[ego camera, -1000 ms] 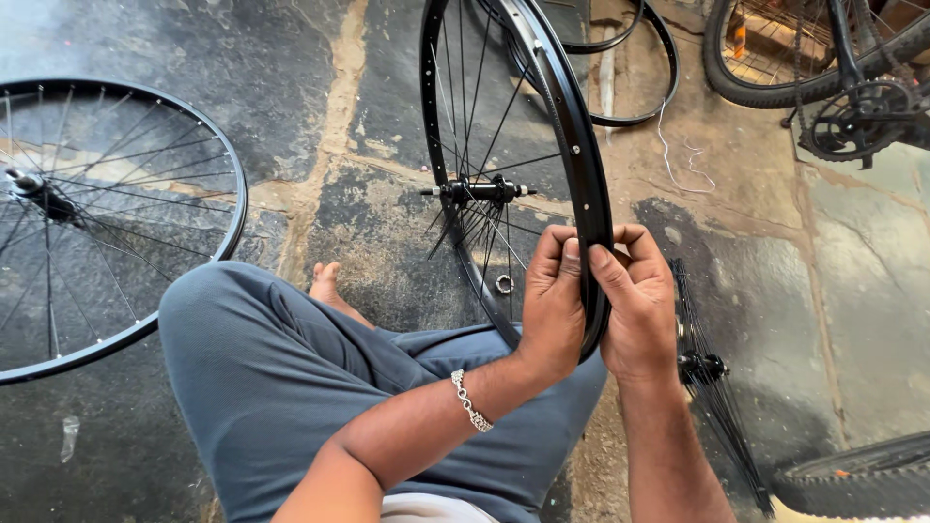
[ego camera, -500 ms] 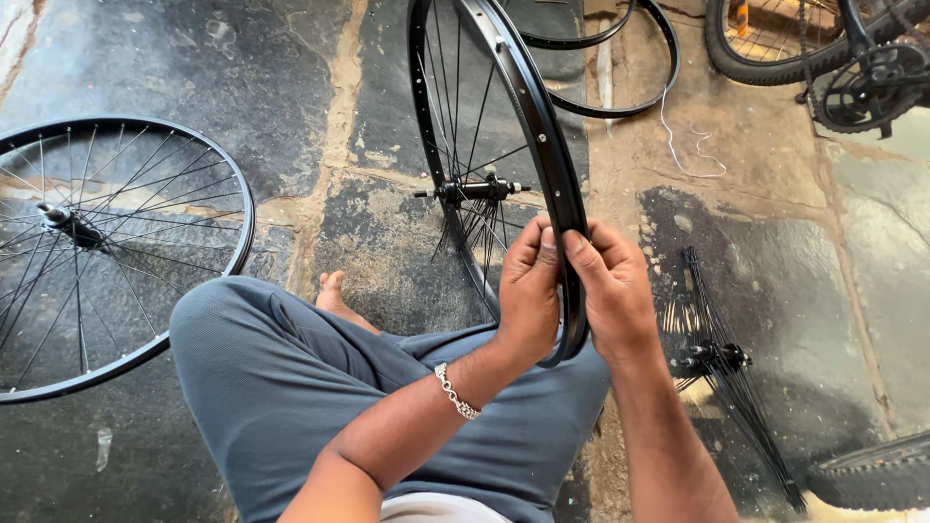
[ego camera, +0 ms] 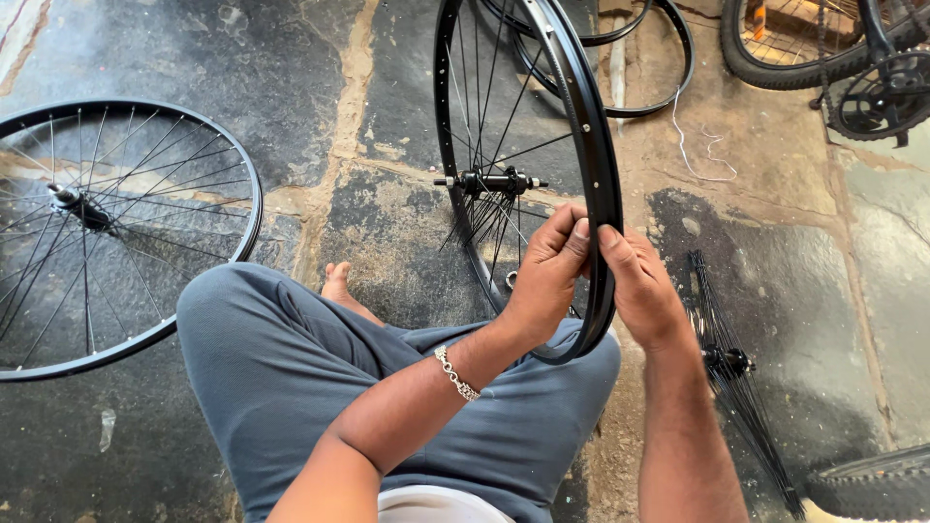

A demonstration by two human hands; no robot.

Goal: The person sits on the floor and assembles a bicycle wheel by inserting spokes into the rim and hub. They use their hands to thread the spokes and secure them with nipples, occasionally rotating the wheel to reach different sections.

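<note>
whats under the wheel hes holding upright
The black rim rests on the person's grey-trousered lap, between the left hand and right hand. The exact contact spot is hidden.

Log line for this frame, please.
left hand: fingers on bicycle rim | right hand: pinching rim | wheel upright on lap | second wheel flat on floor

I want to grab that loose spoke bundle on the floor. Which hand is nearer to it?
Right. The right hand is on the rim just above-left of the spoke bundle; the left hand is farther left.
</note>
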